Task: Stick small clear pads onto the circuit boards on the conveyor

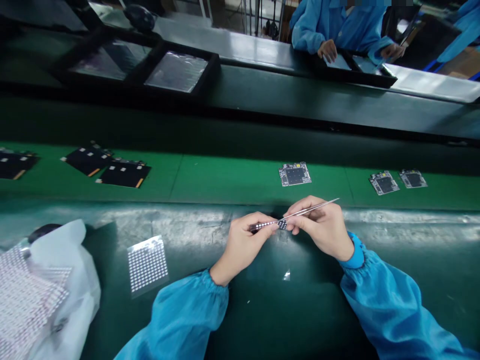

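My left hand [244, 242] is closed in a pinch on a narrow strip of small white dot stickers [267, 225], held over the dark green bench. My right hand [325, 227] is closed on thin metal tweezers [313, 207]. Their tips meet the right end of the strip, between my two hands. Both sleeves are blue. A small circuit board [294, 174] lies on the green conveyor belt just beyond my hands.
A sticker sheet [147, 264] lies to the left, beside a white bag [65, 280] with more sheets. Two more boards [384, 182] sit on the belt at right, black boards [123, 174] at left. Black trays [176, 71] stand beyond; a person in blue [330, 30] works opposite.
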The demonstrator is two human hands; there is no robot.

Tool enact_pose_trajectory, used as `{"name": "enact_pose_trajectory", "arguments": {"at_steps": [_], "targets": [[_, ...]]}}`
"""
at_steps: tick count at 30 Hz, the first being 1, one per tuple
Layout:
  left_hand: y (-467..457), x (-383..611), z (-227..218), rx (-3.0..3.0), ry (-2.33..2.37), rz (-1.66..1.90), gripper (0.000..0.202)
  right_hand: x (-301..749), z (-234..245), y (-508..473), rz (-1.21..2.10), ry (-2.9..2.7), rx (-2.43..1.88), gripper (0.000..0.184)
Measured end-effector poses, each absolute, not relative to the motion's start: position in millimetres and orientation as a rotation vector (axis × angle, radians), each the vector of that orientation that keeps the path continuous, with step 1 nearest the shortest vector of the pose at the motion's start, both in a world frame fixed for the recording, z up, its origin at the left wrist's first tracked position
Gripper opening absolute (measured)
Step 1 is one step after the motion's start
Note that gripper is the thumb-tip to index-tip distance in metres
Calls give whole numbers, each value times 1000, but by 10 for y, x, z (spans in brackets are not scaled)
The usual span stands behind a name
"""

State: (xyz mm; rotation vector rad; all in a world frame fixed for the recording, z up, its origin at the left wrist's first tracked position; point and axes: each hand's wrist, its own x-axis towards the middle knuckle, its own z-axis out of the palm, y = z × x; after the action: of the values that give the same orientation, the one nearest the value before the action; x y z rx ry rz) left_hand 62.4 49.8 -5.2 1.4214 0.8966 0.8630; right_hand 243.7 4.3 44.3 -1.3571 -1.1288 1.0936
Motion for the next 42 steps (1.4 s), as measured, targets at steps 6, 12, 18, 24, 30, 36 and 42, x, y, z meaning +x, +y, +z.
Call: {"name": "enact_pose_trajectory", "arguments": {"at_steps": [6,12,18,24,30,36,42], "targets": [[514,635,-44,1415,909,875,7,2620,416,168,988,-1044,-1350,18],[530,629,-53,1442,897,902,7,3108,151,798,731,-935,-1459,31],[536,623,-78,1461,893,908,6,3253,-65,1192,797,-904,-1551,29],[540,623,-76,1465,882,911,6,3288,-118,1200,809,-876,-1588,26],[537,612,-95,1467,890,902,7,3328,-119,1171,795,-874,-1593,26],[534,610,-91,1465,897,909,7,3366,-119,1137,789,-870,-1628,29],[543,612,-86,1476,880,914,7,3405,-115,1079,766,-896,-1636,32]]}}
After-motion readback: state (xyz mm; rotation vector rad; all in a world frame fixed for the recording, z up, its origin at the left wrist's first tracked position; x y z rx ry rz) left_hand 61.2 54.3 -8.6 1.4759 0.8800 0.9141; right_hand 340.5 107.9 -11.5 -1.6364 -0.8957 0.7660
